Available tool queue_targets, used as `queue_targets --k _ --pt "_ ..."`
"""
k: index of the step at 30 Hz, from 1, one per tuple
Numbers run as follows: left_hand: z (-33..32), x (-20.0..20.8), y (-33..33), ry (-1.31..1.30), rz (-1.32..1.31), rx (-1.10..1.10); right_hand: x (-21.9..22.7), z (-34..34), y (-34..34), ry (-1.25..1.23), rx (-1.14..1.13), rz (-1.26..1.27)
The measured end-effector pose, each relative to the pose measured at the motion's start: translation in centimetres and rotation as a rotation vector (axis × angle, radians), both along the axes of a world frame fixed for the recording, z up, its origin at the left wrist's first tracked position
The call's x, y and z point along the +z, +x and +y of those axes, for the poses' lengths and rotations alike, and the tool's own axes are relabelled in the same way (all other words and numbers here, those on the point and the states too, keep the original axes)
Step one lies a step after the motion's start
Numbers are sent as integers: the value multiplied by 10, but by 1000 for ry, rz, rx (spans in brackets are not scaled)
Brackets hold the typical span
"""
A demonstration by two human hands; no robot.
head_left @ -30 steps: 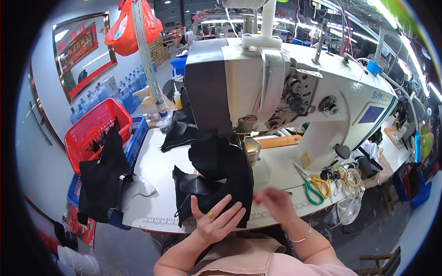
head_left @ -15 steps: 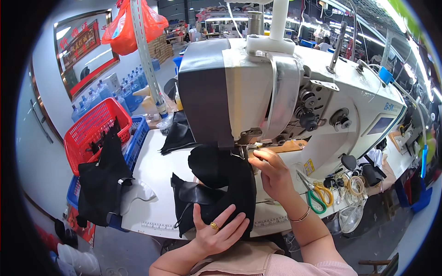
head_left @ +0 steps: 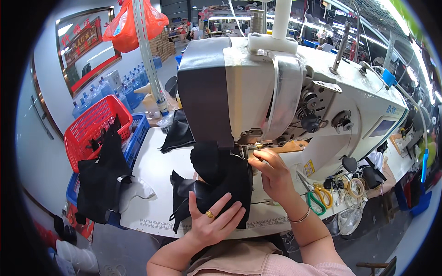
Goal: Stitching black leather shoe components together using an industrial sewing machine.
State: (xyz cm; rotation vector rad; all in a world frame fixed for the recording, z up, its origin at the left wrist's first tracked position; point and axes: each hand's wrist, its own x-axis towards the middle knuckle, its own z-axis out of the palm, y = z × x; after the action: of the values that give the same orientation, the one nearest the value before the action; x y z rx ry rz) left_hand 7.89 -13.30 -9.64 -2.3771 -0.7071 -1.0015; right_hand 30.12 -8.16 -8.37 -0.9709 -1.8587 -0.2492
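A black fabric piece (head_left: 230,184) with a curved cut-out and a shiny black patch lies under the needle area of a white sewing machine (head_left: 350,87). My left hand (head_left: 215,225), a gold ring on one finger, rests on its near part with fingers spread. Close beside the presser foot (head_left: 240,152), my right hand (head_left: 272,172) is closed, its fingertips pinching at the fabric's right edge. The thumb and the exact hold are partly hidden.
Green- and yellow-handled scissors (head_left: 317,198), tape rolls (head_left: 355,187) and small parts lie on the right of the white table (head_left: 147,184). Black pieces (head_left: 103,179) hang over red (head_left: 96,129) and blue baskets (head_left: 138,133) at left. Another black piece (head_left: 178,132) lies behind.
The black fabric piece has shifted slightly away from me, toward the machine. My left hand has moved a little forward and left with it. My right hand stays nearly in place.
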Motion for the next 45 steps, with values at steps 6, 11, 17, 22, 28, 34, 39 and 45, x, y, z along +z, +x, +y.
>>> queue_targets --k 6,11,17,22,28,34,39,45 --pt "9 7 4 17 -29 12 -1 1 0 -4 4 9" --pt "17 11 8 36 -41 27 1 0 -1 -7 6 8" --pt "31 9 12 32 -66 15 0 -1 1 -13 8 11" --pt "38 11 14 19 -73 26 -1 0 0 -16 17 16" --pt "52 12 16 -2 -84 8 -2 1 1 2 13 15" --pt "59 7 15 -4 -109 11 -35 -20 -20 -248 58 490" --pt "56 7 16 -9 -160 -31 -42 -32 -38 -1031 788 1277" --pt "64 4 17 -9 -161 -39 -45 -27 -37 -1017 660 1249"
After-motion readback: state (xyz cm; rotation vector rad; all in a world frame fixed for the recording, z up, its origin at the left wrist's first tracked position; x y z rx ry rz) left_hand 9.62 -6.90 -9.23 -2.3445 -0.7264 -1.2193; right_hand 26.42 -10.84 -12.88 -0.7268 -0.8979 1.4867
